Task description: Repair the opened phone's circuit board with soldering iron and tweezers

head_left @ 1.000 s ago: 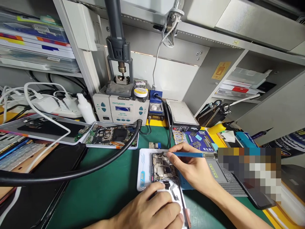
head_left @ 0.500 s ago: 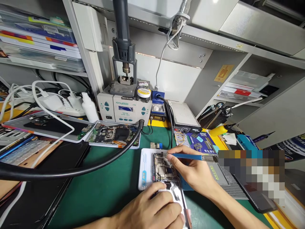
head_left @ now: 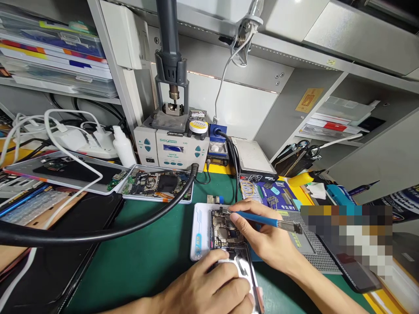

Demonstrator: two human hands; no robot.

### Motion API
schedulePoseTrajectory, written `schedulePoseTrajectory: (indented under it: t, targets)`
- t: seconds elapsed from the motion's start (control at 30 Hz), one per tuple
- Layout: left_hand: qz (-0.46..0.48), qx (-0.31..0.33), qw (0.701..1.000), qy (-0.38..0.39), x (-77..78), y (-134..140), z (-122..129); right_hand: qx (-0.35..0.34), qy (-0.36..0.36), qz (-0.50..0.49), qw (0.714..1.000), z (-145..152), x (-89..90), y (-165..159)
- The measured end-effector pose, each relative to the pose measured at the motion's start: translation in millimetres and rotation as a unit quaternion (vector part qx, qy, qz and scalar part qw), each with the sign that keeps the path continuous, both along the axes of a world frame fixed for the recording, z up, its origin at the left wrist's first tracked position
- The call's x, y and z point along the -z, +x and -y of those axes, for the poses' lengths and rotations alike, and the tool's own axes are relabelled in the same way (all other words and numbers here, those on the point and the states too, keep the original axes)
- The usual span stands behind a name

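Note:
An opened phone (head_left: 225,235), its circuit board bare in the upper half and a shiny silver part below, lies partly over a white box-like pad (head_left: 199,218) with blue print. My left hand (head_left: 216,283) has its fingers curled over the phone's lower half, pressing or gripping it. In a pinch, my right hand (head_left: 258,226) holds a blue-handled tool (head_left: 258,218) with a dark, brush-like rear end. Its metal front end is at the board's top edge; whether it touches cannot be made out.
A thick black hose (head_left: 147,222) arcs across the green mat (head_left: 144,257) from the grey hot-air station (head_left: 170,148). Left stands an open case (head_left: 157,196) of circuit boards. A perforated metal plate (head_left: 322,257) and a dark phone (head_left: 356,270) lie to the right.
The rear end of the blue-handled tool has swung downward, so the handle slopes more. My right hand has turned slightly with it. My left hand and the phone look unmoved.

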State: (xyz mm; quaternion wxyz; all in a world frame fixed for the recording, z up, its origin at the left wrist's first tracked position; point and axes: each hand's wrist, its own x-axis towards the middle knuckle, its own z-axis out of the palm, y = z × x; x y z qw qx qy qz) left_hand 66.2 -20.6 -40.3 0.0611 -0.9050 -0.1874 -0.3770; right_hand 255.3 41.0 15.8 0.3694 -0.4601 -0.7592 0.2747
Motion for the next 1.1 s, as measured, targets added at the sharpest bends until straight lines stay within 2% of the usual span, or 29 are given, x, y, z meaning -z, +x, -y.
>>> schedulePoseTrajectory:
  t: [0.4,0.53,0.7,0.87,1.0,1.1]
  targets:
    - [0.019,-0.001,1.000,0.007,-3.2,1.2,-0.4,0.007,0.001,0.019,1.000,-0.4,3.0,-0.2]
    - [0.010,0.000,1.000,0.004,-3.7,1.9,-0.5,-0.014,-0.006,0.014,1.000,-0.6,2.6,0.0]
    - [0.007,0.001,1.000,0.005,-2.1,2.2,-0.6,0.012,-0.009,0.016,1.000,0.2,1.2,-0.2]
    - [0.012,0.001,1.000,0.003,-1.8,2.3,0.6,-0.051,-0.006,-0.011,0.999,-0.8,1.7,0.5]
    - [0.013,0.006,1.000,-0.002,-2.8,1.2,-0.3,-0.034,-0.004,-0.008,0.999,-0.9,2.7,1.4]
    - [0.010,0.007,1.000,-0.004,-3.6,-0.2,-0.4,-0.057,-0.003,-0.011,0.998,-0.5,2.8,1.3]
